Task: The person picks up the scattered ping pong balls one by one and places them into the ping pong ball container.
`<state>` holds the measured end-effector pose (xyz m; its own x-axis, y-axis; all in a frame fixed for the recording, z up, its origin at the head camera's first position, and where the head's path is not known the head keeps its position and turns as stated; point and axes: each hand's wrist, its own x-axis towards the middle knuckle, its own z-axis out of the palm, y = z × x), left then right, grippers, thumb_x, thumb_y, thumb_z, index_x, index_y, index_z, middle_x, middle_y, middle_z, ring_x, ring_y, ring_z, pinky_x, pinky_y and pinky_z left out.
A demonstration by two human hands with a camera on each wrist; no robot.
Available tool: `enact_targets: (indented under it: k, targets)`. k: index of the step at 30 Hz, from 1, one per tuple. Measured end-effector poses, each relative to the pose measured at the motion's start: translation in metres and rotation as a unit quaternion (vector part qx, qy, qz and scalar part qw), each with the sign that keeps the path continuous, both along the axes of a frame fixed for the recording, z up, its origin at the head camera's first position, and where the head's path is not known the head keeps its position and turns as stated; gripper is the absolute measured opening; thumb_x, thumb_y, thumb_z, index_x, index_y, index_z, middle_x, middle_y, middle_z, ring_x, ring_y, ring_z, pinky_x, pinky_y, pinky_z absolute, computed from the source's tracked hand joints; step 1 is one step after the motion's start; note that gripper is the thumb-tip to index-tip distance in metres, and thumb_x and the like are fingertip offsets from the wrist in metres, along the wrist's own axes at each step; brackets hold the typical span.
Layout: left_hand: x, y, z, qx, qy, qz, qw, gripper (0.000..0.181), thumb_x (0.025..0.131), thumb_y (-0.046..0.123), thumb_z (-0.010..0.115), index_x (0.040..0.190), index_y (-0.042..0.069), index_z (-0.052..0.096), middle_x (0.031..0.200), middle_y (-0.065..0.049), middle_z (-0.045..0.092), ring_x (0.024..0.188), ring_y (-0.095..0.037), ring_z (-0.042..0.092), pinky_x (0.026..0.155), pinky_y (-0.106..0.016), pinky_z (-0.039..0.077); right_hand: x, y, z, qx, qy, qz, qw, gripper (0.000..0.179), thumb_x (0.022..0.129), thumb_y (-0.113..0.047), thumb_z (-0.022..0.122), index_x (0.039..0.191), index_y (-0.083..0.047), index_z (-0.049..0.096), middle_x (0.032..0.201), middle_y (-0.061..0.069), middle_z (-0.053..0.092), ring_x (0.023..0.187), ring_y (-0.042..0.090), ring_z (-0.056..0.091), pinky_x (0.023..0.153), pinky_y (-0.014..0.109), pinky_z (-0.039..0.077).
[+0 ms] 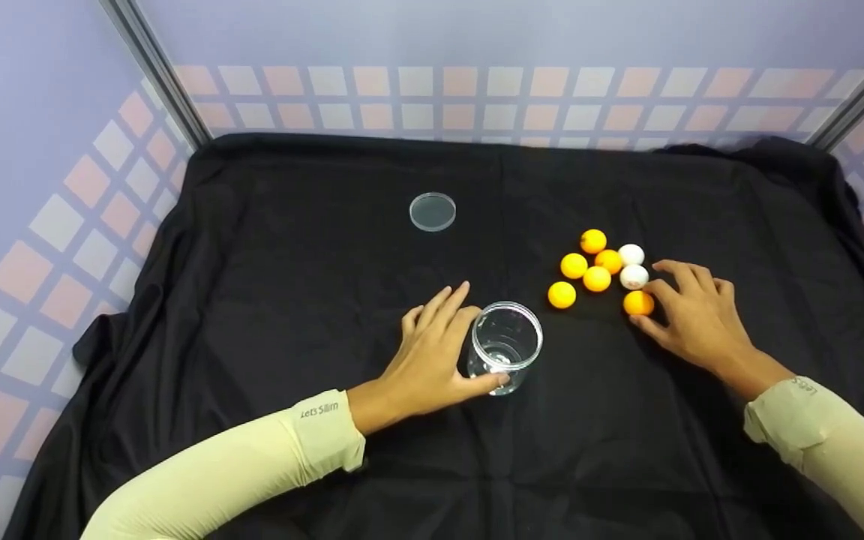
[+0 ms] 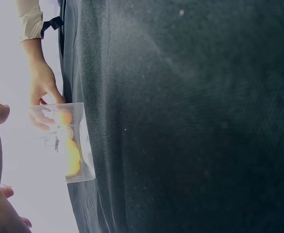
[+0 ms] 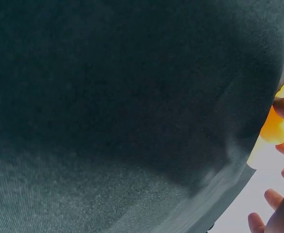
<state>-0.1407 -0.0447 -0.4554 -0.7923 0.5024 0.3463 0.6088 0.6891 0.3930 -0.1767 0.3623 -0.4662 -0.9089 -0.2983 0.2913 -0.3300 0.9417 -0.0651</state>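
A clear round plastic jar (image 1: 505, 345) stands upright and without a lid on the black cloth. My left hand (image 1: 436, 356) holds it from the left, the thumb across its near side and the index finger at its far side. The other fingers stretch away from it. To the right, my right hand (image 1: 698, 315) pinches an orange ping-pong ball (image 1: 638, 303) between thumb and index finger, low at the cloth. Two white balls (image 1: 634, 277) and several orange balls (image 1: 597, 279) lie loosely grouped beside it. Through the jar wall (image 2: 86, 160), the left wrist view shows balls and the right hand.
A clear round lid (image 1: 433, 211) lies flat on the cloth beyond the jar. Black cloth (image 1: 312, 247) covers the table, with folds along its edges. Tiled-pattern panels (image 1: 477, 82) rise behind and at both sides, joined by grey metal posts (image 1: 166, 79).
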Motion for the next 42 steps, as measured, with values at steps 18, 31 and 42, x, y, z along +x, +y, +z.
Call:
enact_targets:
  k: [18,31,42]
  targets:
    - [-0.001,-0.001,-0.001,0.002,0.003,-0.005,1.0,0.083,0.076,0.072,0.072,0.135,0.015,0.055,0.164,-0.011,0.037,0.151,-0.034,0.033,0.105,-0.058,0.033,0.03,-0.088,0.047,-0.122,0.135,0.132,0.9743,0.043,0.077,-0.035,0.086,0.108,-0.009,0.07,0.138,0.017,0.058,0.126,0.04,0.051,0.086,0.057,0.038]
    - [-0.001,0.0,0.0,0.003,0.004,-0.011,0.9999,0.083,0.078,0.072,0.071,0.135,0.015,0.054,0.163,-0.012,0.038,0.151,-0.034,0.034,0.105,-0.059,0.034,0.043,-0.145,0.07,-0.166,0.143,0.165,0.9618,0.041,0.075,-0.031,0.088,0.105,-0.009,0.069,0.138,0.014,0.058,0.13,0.036,0.05,0.096,0.06,0.039]
    - [-0.001,0.0,0.0,0.003,0.003,-0.012,0.9999,0.082,0.078,0.07,0.071,0.136,0.014,0.053,0.164,-0.012,0.037,0.15,-0.036,0.034,0.104,-0.059,0.035,0.045,-0.166,0.064,-0.169,0.122,0.196,0.9582,0.038,0.079,-0.036,0.083,0.104,-0.011,0.07,0.141,0.012,0.056,0.128,0.035,0.05,0.099,0.059,0.038]
